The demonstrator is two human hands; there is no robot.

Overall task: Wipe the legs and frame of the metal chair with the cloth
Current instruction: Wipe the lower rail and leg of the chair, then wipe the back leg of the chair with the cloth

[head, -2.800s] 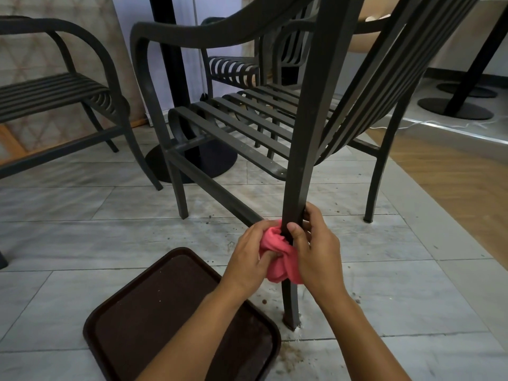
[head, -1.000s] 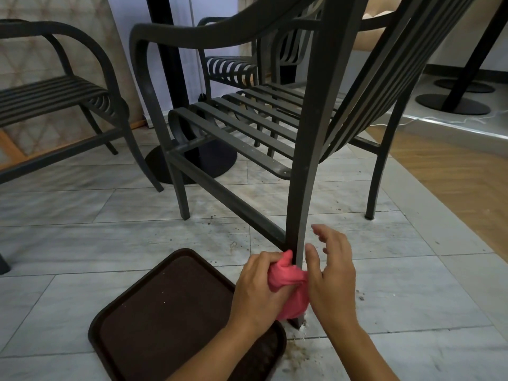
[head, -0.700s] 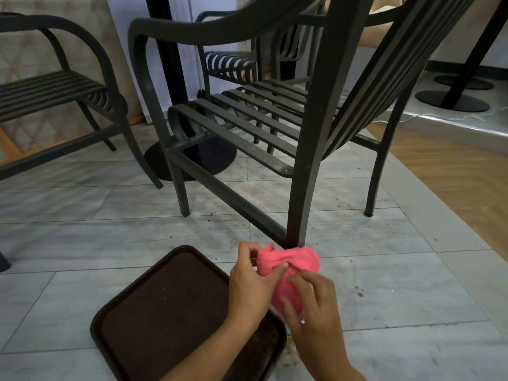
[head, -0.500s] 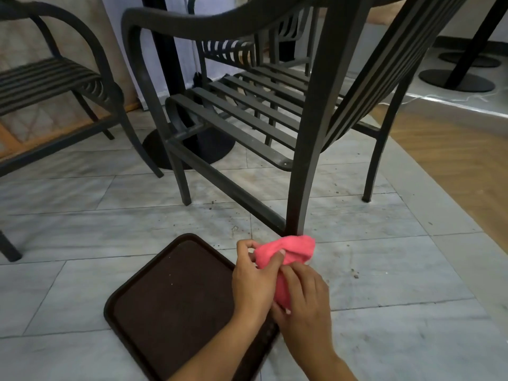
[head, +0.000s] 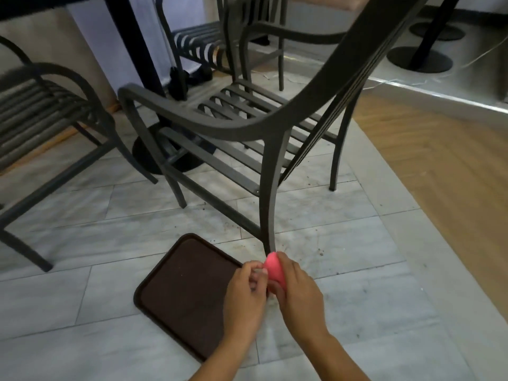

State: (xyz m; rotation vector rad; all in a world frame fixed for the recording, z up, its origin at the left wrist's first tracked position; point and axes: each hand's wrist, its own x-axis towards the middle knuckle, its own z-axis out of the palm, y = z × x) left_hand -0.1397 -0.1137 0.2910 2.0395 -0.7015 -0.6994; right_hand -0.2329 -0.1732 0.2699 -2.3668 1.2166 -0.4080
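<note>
The dark metal chair point(head: 270, 171) with a slatted seat stands on the tiled floor ahead of me. Its near rear leg runs down to the floor just above my hands. A bunched pink cloth point(head: 273, 269) sits low in front of that leg's foot, which it hides. My right hand point(head: 295, 294) wraps around the cloth from the right. My left hand point(head: 244, 292) pinches the cloth's left side with its fingertips. Whether the cloth touches the leg cannot be told.
A dark brown tray point(head: 181, 292) lies flat on the floor left of my hands. A second metal chair point(head: 46, 125) stands at the left, a third point(head: 220, 45) behind. Round black table bases point(head: 419, 60) stand at the back. Wooden flooring point(head: 439, 171) lies to the right. Crumbs dot the tiles.
My hands slid the cloth down the leg to its foot and bunched it between them. My view has pulled up and back, so the chair looks smaller.
</note>
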